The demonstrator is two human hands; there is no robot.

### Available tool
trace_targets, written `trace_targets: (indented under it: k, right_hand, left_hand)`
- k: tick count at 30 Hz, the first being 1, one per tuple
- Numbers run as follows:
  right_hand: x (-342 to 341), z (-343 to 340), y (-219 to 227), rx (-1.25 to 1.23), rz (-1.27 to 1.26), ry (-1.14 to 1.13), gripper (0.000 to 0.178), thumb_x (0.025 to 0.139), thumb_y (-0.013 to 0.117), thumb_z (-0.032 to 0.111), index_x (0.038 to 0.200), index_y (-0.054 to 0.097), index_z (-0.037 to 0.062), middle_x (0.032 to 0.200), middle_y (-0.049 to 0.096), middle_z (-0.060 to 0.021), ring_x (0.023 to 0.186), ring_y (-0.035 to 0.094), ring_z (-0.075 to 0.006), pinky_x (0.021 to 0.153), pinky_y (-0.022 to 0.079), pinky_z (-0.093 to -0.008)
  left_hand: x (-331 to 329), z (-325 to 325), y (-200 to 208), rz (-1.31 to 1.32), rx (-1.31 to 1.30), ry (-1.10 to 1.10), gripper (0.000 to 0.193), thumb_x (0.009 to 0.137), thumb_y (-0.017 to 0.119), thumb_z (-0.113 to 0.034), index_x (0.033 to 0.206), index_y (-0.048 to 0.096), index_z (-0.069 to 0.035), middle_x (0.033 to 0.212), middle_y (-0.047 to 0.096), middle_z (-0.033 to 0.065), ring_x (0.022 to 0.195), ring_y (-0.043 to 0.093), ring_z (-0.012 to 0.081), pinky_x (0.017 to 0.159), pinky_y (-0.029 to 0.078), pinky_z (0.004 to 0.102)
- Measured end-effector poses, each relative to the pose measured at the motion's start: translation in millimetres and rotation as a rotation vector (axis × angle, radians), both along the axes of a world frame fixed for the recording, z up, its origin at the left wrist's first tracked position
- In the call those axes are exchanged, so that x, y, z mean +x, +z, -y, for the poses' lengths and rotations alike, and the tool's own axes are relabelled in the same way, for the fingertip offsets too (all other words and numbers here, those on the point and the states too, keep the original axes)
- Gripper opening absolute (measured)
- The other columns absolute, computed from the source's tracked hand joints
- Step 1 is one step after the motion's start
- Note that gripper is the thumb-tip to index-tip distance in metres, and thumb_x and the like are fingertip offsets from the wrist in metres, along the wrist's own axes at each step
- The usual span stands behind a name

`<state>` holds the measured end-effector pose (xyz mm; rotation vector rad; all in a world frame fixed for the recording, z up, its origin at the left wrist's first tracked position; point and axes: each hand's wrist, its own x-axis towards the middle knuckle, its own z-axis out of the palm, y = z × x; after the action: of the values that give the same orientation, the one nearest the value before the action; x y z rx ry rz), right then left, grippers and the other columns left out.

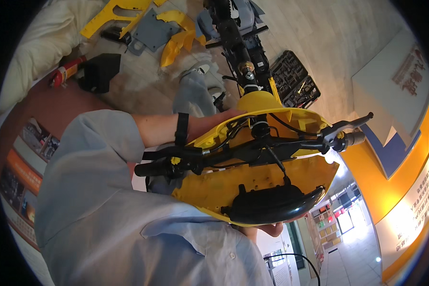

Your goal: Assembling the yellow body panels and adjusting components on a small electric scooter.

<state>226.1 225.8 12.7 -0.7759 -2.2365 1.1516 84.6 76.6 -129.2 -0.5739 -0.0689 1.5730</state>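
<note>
A scooter's black handlebar (229, 156) runs across the middle, with grips at both ends and a lever at the right. Around its stem sits a yellow inner cover (267, 102). My left hand (214, 123), below a black wristband, is closed on the left edge of that cover; its fingertips are hidden. Nearer to me, a yellow front shell (214, 188) stands tilted apart from the inner cover and carries a black curved headlight (276, 205). A cable joins the headlight to the handlebar. My right hand (273, 229) holds the shell from underneath, mostly hidden behind it.
The scooter's black frame (233, 35) extends away from me. Right of it lies an open black tool case (293, 78). Yellow body panels (176, 35) and a grey panel (155, 29) lie on the floor at upper left, near a red cylinder (66, 71). Display boards (395, 90) stand right.
</note>
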Motion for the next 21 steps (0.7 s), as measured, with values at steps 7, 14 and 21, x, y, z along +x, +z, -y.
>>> trace_targets:
  k: [7, 14, 21]
  right_hand:
    - [8, -1, 0, 0.055, 0.019, 0.022, 0.082, 0.075, 0.071, 0.062, 0.138, 0.029, 0.0293, 0.153, 0.010, -0.0279, 0.142, 0.019, -0.0485, 0.112, 0.033, -0.0601]
    - [11, 4, -3, 0.094, 0.045, 0.054, 0.084, 0.074, 0.070, 0.064, 0.138, 0.029, 0.0287, 0.153, 0.010, -0.0279, 0.142, 0.020, -0.0485, 0.112, 0.032, -0.0605]
    - [11, 6, 0, 0.152, 0.075, 0.091, 0.085, 0.074, 0.070, 0.065, 0.138, 0.029, 0.0281, 0.153, 0.011, -0.0280, 0.142, 0.020, -0.0485, 0.112, 0.032, -0.0610]
  left_hand:
    - [-10, 4, 13, -0.125, -0.028, 0.013, 0.058, 0.091, 0.057, -0.058, 0.132, 0.058, -0.017, 0.117, 0.067, 0.0022, 0.096, 0.064, 0.0091, 0.079, 0.053, 0.0250]
    - [-2, 1, 1, -0.010, 0.144, -0.008, 0.068, 0.088, 0.054, -0.065, 0.136, 0.056, -0.017, 0.128, 0.063, 0.0101, 0.098, 0.067, 0.0198, 0.081, 0.056, 0.0336]
    - [12, 2, -22, 0.066, 0.116, -0.058, 0.070, 0.088, 0.054, -0.065, 0.139, 0.053, -0.017, 0.131, 0.061, 0.0125, 0.103, 0.067, 0.0240, 0.083, 0.057, 0.0394]
